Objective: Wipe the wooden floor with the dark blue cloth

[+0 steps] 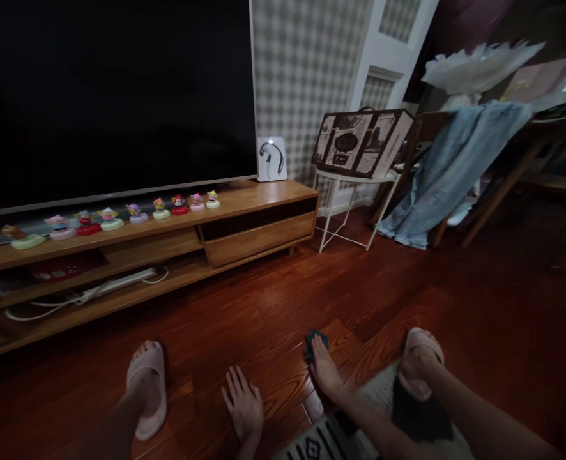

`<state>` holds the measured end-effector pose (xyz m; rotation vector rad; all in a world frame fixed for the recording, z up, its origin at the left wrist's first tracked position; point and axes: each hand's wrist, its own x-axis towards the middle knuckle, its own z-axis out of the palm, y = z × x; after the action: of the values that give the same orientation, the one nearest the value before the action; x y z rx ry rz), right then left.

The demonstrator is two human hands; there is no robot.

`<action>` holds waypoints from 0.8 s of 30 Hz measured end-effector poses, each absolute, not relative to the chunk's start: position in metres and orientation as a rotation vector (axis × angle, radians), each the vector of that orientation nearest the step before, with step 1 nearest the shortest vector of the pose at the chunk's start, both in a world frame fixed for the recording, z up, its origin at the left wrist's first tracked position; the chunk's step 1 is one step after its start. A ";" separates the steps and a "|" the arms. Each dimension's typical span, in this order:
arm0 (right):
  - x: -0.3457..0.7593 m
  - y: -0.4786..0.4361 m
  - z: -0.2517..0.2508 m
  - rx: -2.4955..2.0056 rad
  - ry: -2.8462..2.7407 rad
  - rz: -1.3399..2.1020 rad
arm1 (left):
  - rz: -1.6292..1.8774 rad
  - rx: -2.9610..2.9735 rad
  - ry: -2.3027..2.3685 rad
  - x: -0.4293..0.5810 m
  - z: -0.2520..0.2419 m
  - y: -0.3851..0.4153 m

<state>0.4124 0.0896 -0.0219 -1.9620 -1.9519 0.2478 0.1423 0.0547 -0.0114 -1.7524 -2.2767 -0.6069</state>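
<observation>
My left hand (243,404) lies flat on the dark wooden floor (273,300), fingers spread and holding nothing. My right hand (325,370) reaches forward along the floor, its fingers pressed flat on a small dark cloth (312,340). My feet in pale pink slippers rest on the floor, the left slipper (147,395) beside my left hand and the right slipper (420,361) to the right of my right hand. A patterned rug (333,437) lies under my forearms and right leg.
A low wooden TV stand (244,220) carries a large dark screen (115,96) and a row of small figurines (139,214); cables lie on its lower shelf. A white side table (354,198) holds a printed bag. Jeans (450,166) hang over a chair.
</observation>
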 end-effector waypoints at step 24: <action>0.288 0.041 -0.030 -1.689 -2.361 0.490 | -0.612 -1.790 -2.301 0.140 -0.011 0.055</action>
<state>0.2876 0.0412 -0.0302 -1.6891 -2.3613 0.4895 0.1399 0.0552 -0.0115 -1.7898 -2.3008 -0.6115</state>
